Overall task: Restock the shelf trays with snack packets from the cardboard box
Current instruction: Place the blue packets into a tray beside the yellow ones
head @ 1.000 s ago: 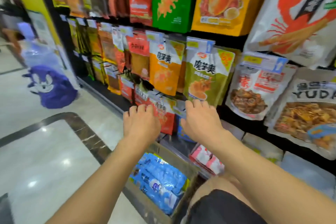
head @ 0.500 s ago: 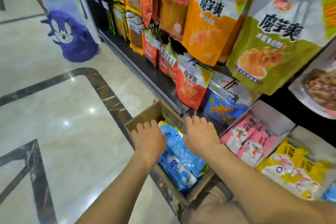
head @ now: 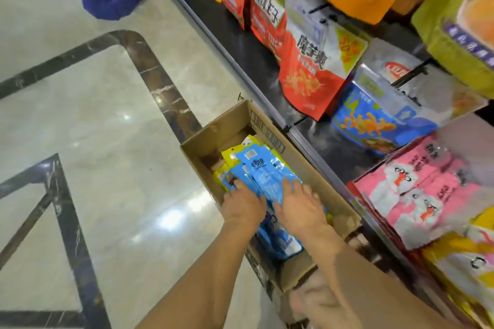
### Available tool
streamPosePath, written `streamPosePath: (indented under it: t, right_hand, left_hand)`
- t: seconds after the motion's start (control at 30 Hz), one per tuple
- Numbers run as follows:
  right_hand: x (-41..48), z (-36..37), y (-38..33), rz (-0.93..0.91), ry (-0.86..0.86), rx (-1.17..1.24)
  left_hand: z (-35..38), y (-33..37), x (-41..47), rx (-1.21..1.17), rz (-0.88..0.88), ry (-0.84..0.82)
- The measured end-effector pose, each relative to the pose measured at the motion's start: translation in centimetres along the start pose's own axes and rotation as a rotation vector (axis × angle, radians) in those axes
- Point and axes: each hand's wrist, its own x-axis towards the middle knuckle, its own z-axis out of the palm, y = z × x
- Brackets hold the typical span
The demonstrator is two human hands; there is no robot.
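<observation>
Both hands inside cardboard box (head: 203,147), on blue packets (head: 263,168) piled there. Right hand (head: 302,208) flat, fingers spread, pressing. Left hand (head: 244,207) at stack edge, grip unclear through blur. Risk: slick stack fans on lift, packets spill back into box.

Retail shop, snack aisle: snack bags (head: 312,61) hang on pegs (head: 413,72) beyond the right hand (head: 300,208); shelf tray (head: 470,141) of pink packets (head: 417,187) to its right; polished stone floor (head: 107,115).

Glossy pale marble floor (head: 107,115) with dark inlaid bands (head: 163,88) reflects overhead lights beside black shelving (head: 235,35).
</observation>
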Motion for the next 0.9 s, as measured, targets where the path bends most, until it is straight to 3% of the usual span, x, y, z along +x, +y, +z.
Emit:
streamPosePath:
  t: [0.23,0.6,0.9]
  right_hand:
    - [2.3,3.2,0.6,-0.035,-0.038,0.082]
    - [3.0,4.2,3.0,-0.081,-0.017,0.045]
    - [2.0,4.7,2.1,-0.017,-0.045,0.124]
  left_hand:
    - [2.2,0.7,2.4,-0.139,-0.05,-0.031]
    - [4.4,1.1,3.3,-0.253,-0.129,0.076]
    - [3.5,0.5,2.2,-0.369,-0.083,0.112]
